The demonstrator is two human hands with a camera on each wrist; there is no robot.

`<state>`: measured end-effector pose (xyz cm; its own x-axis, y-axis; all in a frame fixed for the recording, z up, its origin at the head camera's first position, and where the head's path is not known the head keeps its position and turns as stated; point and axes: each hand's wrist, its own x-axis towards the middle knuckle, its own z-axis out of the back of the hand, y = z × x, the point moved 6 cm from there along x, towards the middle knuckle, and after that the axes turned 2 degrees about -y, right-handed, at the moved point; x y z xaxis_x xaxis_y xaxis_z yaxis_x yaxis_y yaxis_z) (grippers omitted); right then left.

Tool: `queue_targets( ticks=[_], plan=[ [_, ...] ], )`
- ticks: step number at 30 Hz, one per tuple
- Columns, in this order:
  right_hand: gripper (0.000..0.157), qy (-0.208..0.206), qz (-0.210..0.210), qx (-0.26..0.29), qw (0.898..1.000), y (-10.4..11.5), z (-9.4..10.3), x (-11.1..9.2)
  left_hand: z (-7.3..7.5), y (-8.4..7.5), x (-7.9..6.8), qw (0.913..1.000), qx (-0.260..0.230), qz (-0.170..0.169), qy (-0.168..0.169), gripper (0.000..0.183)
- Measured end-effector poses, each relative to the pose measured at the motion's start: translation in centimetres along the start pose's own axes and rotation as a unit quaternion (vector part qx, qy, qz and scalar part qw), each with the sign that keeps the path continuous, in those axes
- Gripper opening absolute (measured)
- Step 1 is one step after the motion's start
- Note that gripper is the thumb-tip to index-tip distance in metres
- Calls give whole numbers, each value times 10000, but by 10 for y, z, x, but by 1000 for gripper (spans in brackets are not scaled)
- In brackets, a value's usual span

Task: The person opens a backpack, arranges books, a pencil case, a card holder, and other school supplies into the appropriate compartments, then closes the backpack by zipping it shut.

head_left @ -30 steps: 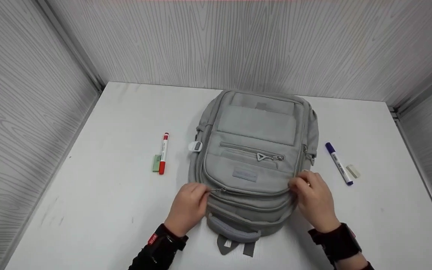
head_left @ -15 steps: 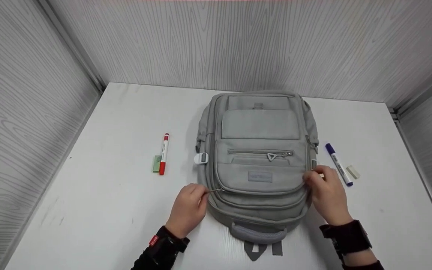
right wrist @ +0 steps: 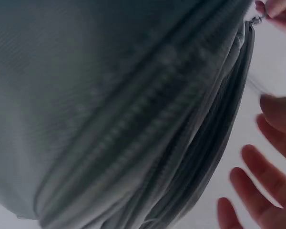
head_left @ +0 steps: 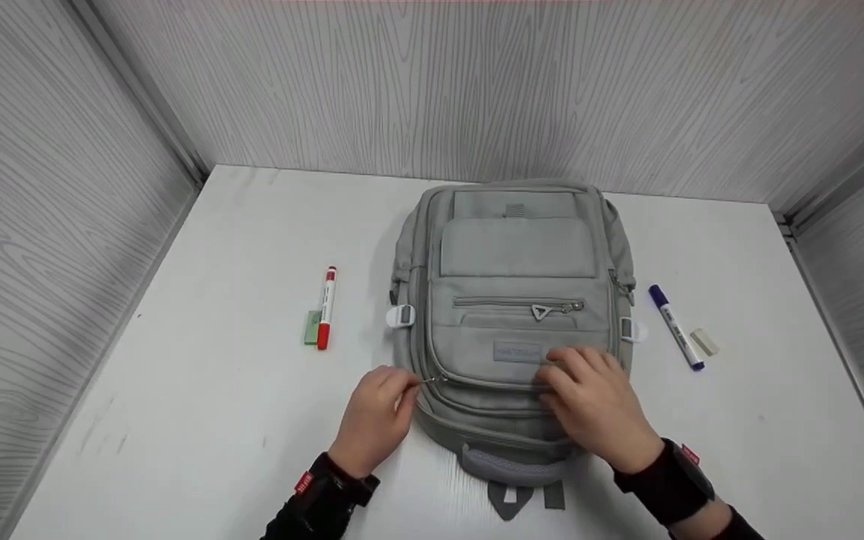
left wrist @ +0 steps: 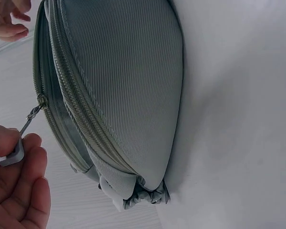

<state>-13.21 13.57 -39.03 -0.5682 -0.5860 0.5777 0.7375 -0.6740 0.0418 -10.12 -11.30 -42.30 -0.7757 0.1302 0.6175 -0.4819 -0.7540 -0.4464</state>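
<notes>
A grey backpack lies front side up, its top handle toward me. My left hand pinches a zipper pull between thumb and forefinger at the bag's near left corner. The slider sits on the zipper, and the left wrist view shows a gap along that zipper's edge. Over the lower right of the bag hovers my right hand, fingers spread and loosely bent, holding nothing. The right wrist view shows those fingers apart from the dark, blurred fabric.
Left of the bag, a red-capped marker lies against a green block. To the right are a blue-capped marker and a pale eraser-like block. White round tags hang at the bag's sides. Panels wall the table.
The backpack shifted and straightened, its near end swinging right. My right hand let go of the bag's right edge and moved left over its front. The left hand kept its pinch.
</notes>
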Motion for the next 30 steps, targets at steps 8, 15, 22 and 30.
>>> queue_targets(
  ticks=[8, 15, 22, 30],
  plan=[
    [15, -56, 195, -163, 9997, 4, -10, -1, -3, 10, 11, 9998, -155, 67, 143, 10],
    [21, -349, 271, -21, 9990, 5, -8, 0, -9, 25, 29, 9996, 9, 105, 244, 5],
    [13, -452, 226, -52, 9987, 5, -6, 0, -13, 50, 50, 9973, 291, 422, 522, 3],
    [16, -423, 138, 33, 9990, 5, -7, -1, -23, 74, 89, 9917, 568, 663, 947, 4]
  ],
)
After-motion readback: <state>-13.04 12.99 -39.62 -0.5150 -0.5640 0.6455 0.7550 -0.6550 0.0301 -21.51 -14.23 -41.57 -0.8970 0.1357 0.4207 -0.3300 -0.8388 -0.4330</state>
